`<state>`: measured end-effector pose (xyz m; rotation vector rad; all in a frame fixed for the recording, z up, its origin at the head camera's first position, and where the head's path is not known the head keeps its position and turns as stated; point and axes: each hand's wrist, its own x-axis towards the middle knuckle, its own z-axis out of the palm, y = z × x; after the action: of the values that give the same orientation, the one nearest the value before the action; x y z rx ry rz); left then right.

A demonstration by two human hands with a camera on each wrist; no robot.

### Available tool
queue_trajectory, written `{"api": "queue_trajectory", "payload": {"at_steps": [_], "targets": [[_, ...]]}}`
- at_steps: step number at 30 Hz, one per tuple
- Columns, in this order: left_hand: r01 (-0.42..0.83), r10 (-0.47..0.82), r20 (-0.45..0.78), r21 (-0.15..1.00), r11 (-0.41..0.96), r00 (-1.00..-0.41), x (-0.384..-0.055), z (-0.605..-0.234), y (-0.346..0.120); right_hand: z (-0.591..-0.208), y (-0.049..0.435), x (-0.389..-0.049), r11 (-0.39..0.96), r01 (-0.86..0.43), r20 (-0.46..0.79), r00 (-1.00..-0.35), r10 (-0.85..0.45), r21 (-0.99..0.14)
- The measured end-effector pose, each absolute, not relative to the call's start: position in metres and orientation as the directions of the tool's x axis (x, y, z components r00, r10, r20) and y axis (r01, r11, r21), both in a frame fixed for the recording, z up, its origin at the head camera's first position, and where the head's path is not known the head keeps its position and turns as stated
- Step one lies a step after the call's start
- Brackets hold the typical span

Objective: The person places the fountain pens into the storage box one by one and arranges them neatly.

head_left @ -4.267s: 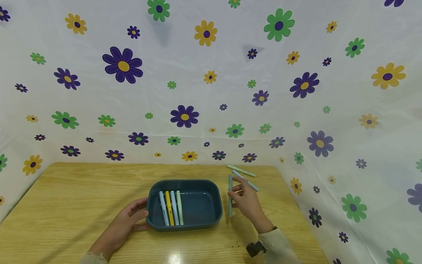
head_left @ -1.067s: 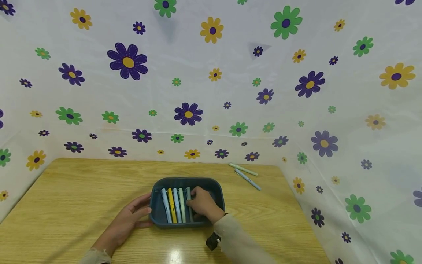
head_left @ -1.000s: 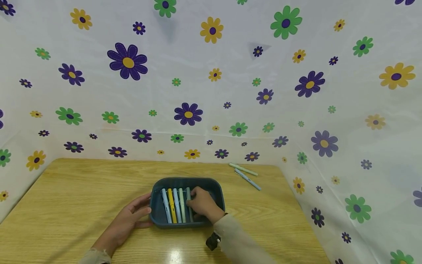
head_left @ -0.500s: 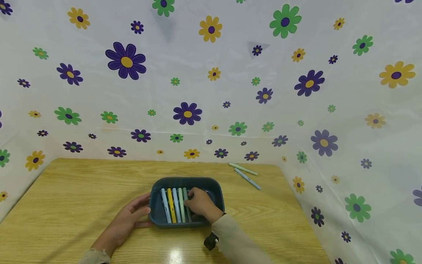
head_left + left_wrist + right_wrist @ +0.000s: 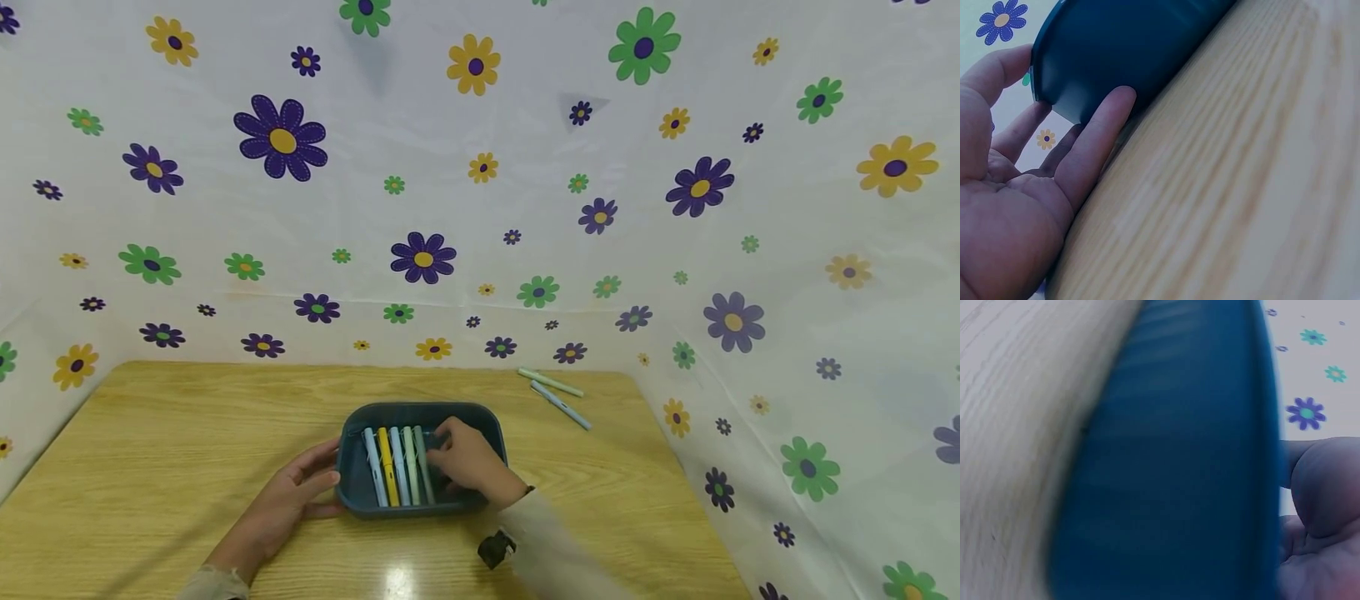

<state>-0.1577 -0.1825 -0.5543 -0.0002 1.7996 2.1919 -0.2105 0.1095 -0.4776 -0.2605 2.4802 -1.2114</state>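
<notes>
A dark blue-green bin (image 5: 405,513) stands on the table. Lined up in its left half are a light blue pen (image 5: 376,471), a yellow pen (image 5: 387,467), another light blue pen (image 5: 399,467), a pale green pen (image 5: 412,471) and a grey-green pen (image 5: 424,471). My left hand (image 5: 288,504) touches the bin's left end, its fingers (image 5: 1100,134) fairly straight against the outer wall in the left wrist view. Inside the bin, just right of the grey-green pen, my right hand (image 5: 471,458) holds nothing. The bin wall (image 5: 1172,475) hides most of its fingers in the right wrist view.
Toward the table's back right corner lie a pale green pen (image 5: 551,382) and a light blue pen (image 5: 561,406). The wooden table (image 5: 187,433) ends against a flower-print sheet (image 5: 352,217) at the back and sides.
My right hand has brought the grey-green pen from right of the bin into it, beside the pale green one. It has since let go and shifted slightly right. My left hand stays at the bin.
</notes>
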Motion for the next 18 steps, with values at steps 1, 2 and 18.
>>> {"api": "queue_trajectory", "payload": {"at_steps": [1, 2, 18], "targets": [[-0.233, 0.230, -0.192, 0.958, -0.168, -0.954, -0.158, -0.554, -0.183, -0.475, 0.112, -0.210, 0.603, -0.013, -0.232, -0.916, -0.326, -0.797], [-0.231, 0.230, -0.190, 0.959, -0.167, -0.954, -0.158, -0.554, -0.183, -0.473, 0.116, -0.210, 0.594, -0.025, -0.218, -0.917, -0.333, -0.804], [-0.226, 0.256, -0.177, 0.958, -0.176, -0.950, -0.159, -0.560, -0.186, -0.453, 0.222, -0.233, 0.481, -0.008, -0.034, -0.996, -0.078, -0.876]]}}
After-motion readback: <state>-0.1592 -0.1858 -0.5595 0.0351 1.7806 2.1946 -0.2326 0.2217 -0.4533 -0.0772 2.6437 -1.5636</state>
